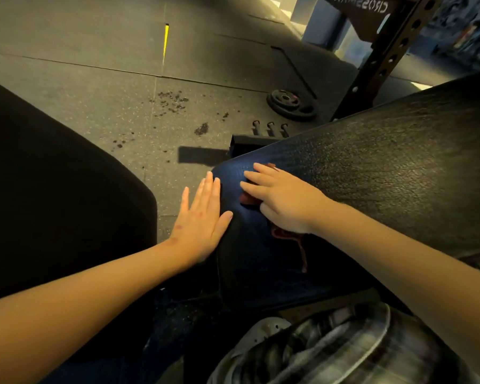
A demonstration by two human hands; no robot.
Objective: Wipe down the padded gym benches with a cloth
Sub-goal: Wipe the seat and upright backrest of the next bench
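Forearms (67,314) reach; right hand (283,200) flat atop cloth (284,234) on bench (385,176), left hand (203,217) flat beside.

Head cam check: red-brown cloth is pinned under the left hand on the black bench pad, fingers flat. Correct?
Not quite: the cloth is under the right hand, not the left. The head view shows that hand pressing it onto the black bench pad, fingers flat. The left hand holds no cloth; it lies flat against the pad's edge.
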